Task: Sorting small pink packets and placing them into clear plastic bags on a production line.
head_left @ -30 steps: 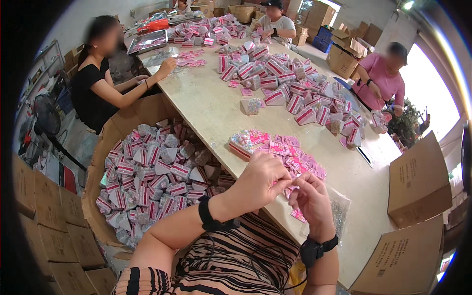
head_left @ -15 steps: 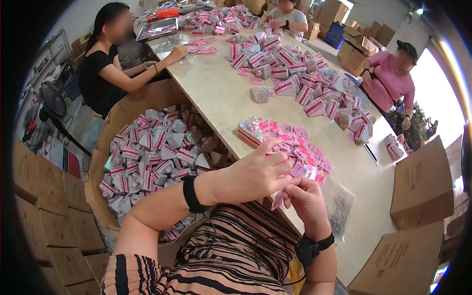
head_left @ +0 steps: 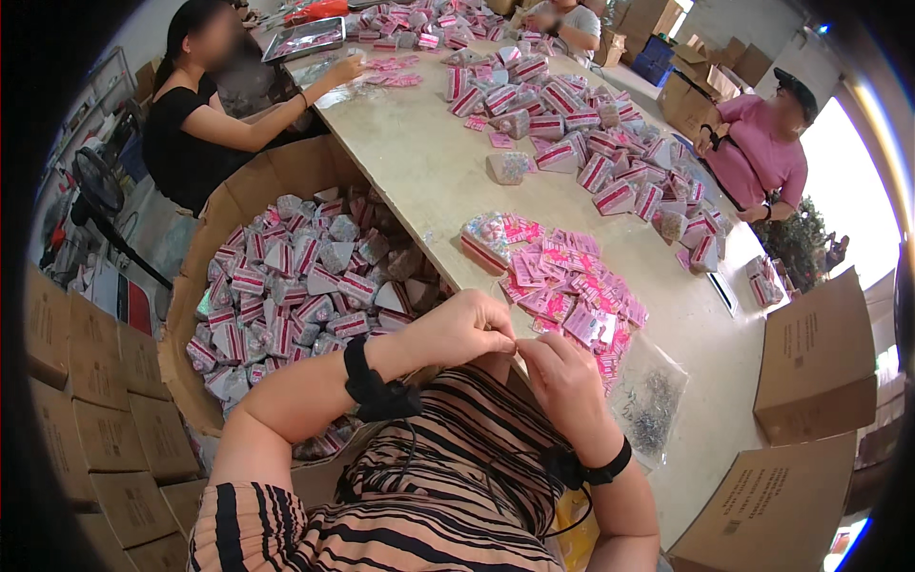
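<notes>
My left hand [head_left: 459, 330] and my right hand [head_left: 564, 377] meet fingertip to fingertip at the near edge of the table. Both are closed in a pinch, and what they hold is too small or hidden to make out. Just beyond them lies a spread pile of pink printed cards [head_left: 577, 272]. A wedge-shaped clear packet with a pink band [head_left: 487, 240] sits at the left end of that pile. Beside my right hand rests a clear plastic bag [head_left: 654, 405] with small dark metallic pieces in it.
A big open carton [head_left: 178, 329] full of wedge packets stands left of the table [head_left: 429, 205]. More packets [head_left: 572, 119] are heaped across the far side. Closed cartons [head_left: 815, 357] stand at right, others [head_left: 100, 434] at left. Several people work around the table.
My hands have drawn closer to my body and together at the fingertips. My left hand has come off the cards, and the pink card seen between my fingers no longer shows.
</notes>
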Tool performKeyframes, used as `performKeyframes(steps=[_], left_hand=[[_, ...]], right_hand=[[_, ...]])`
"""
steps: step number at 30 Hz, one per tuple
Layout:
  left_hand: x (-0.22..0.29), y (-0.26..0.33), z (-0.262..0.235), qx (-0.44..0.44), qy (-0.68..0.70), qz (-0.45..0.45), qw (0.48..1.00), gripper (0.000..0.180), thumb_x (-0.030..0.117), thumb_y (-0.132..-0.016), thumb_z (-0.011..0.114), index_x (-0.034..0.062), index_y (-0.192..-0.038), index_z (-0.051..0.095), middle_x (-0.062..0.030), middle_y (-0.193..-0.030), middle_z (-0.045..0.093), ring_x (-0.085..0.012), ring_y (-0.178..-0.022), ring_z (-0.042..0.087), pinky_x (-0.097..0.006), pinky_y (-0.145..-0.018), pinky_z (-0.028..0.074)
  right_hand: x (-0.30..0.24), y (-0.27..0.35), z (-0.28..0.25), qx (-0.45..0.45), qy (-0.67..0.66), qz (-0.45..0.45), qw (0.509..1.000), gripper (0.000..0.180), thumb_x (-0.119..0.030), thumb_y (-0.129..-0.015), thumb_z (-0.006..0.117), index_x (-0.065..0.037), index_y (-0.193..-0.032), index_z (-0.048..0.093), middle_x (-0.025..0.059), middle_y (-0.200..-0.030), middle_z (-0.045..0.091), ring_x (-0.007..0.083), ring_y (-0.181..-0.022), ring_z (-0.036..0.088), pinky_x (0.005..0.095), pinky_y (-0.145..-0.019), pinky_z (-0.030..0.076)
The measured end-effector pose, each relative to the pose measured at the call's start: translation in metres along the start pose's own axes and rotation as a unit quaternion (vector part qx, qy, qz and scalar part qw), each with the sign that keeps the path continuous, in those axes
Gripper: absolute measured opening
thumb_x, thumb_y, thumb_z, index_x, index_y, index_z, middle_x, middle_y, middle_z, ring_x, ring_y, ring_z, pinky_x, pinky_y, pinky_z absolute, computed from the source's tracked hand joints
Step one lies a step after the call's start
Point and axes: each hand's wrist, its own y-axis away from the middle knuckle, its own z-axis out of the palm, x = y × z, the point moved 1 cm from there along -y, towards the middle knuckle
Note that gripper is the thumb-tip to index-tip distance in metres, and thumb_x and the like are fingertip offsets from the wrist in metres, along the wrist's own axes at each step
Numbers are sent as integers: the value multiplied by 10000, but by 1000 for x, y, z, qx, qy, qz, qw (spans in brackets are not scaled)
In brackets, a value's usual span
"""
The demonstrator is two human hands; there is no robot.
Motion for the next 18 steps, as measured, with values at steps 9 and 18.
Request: performKeyframes(steps=[9,18], left_hand=[[-26,-2,-12,-86,234,-216,944,144,89,-851,647,-37,-901,695,-67,-797,687,-107,-730,604,-249,-695,479],[-101,-58,-62,135,-342,-26,930,873,273,-643,809,87,-1381,382,-215,-1291,470,-395,-1145,493,-452,-973,409]], right_hand=[[12,-15,19,4,-2,-30,1000,148,-51,-755,666,-39,-883,592,103,-818,569,271,-690,606,361,-590,513],[22,-30,22,134,-69,80,985,126,57,-724,659,-4,-825,613,132,-693,564,267,-562,575,332,-524,468]])
